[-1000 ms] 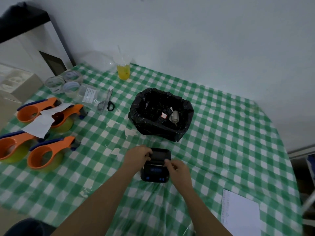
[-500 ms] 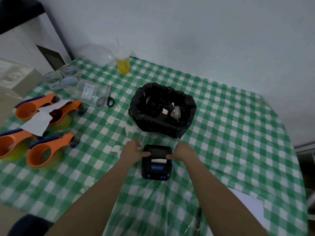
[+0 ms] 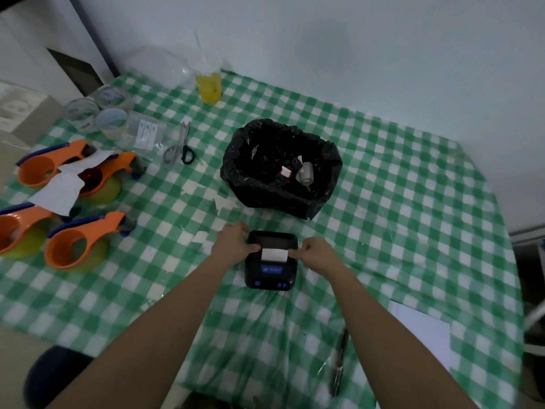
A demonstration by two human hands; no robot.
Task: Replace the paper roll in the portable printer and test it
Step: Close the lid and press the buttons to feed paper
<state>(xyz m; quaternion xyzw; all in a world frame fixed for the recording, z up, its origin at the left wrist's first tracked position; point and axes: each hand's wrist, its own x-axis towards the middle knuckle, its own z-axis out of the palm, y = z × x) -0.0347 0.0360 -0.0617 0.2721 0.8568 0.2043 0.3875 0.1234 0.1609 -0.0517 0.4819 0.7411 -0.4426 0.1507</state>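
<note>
Green-checked surface [image 3: 413,202], one black printer [image 3: 271,271] near its front edge.
Paper strip [image 3: 274,254] now sticks out farther; left hand [image 3: 233,243] and right hand [image 3: 317,252] pinch its two ends. Four orange tape dispensers [image 3: 79,243] sit left.

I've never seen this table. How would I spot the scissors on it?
Start at the black bin bag in the middle of the green checked tablecloth, then look left. The scissors lie flat there, blades pointing toward the wall. They are the only slim metal thing, with one black and one grey loop.
</note>
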